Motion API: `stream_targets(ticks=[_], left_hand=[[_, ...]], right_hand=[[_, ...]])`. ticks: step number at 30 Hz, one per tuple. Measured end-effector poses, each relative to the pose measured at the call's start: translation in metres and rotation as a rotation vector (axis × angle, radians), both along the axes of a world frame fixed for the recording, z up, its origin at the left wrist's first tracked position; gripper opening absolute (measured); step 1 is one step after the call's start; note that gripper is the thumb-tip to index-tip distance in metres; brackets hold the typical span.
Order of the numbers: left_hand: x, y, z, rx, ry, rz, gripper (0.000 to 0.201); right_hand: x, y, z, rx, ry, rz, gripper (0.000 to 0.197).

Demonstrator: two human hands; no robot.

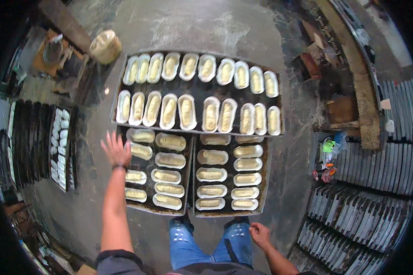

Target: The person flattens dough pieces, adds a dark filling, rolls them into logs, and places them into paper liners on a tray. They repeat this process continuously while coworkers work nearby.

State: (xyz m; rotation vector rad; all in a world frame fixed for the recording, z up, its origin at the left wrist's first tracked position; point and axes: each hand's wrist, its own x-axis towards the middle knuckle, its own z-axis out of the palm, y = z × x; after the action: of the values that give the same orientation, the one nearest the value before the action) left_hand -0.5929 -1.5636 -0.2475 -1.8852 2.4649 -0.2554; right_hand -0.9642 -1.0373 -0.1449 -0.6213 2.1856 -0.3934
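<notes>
Three dark metal trays hold oval white paper cases, each with a long pale piece of dough (186, 112). The wide far tray (163, 87) lies crosswise over the far ends of the near left tray (156, 211) and the near right tray (229, 213), hiding part of them. My left hand (116, 150) is open with fingers spread, at the left side of the near left tray, just below the far tray's corner; I cannot tell whether it touches metal. Beside my right thigh, off the near right tray's corner, my right hand (260, 234) is curled closed, with nothing visible in it.
Stacks of trays (353, 211) line the right side, with a green and orange bundle (328, 146) beside them. More trays (32, 142) stand at the left, some with white cases. A pale bucket (106, 46) sits on the concrete floor (179, 23) at the far left.
</notes>
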Motion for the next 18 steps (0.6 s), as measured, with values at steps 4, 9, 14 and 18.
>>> stream_targets(ticks=[4, 9, 14, 18], left_hand=[[0.027, 0.229, 0.010, 0.199, 0.163, 0.316, 0.047], [-0.019, 0.581, 0.082, 0.530, 0.290, 1.056, 0.022], [-0.092, 0.677, 0.114, 0.561, 0.359, 1.419, 0.035], [-0.158, 0.615, 0.125, 0.320, 1.028, 1.297, 0.039]], right_hand=[[-0.043, 0.012, 0.024, -0.031, -0.090, -0.013, 0.031], [-0.163, 0.038, 0.038, -0.254, 0.035, 0.156, 0.033], [-0.316, 0.062, 0.013, 0.085, 0.183, 0.296, 0.031], [-0.399, 0.034, -0.026, 0.250, 0.386, 0.857, 0.026]])
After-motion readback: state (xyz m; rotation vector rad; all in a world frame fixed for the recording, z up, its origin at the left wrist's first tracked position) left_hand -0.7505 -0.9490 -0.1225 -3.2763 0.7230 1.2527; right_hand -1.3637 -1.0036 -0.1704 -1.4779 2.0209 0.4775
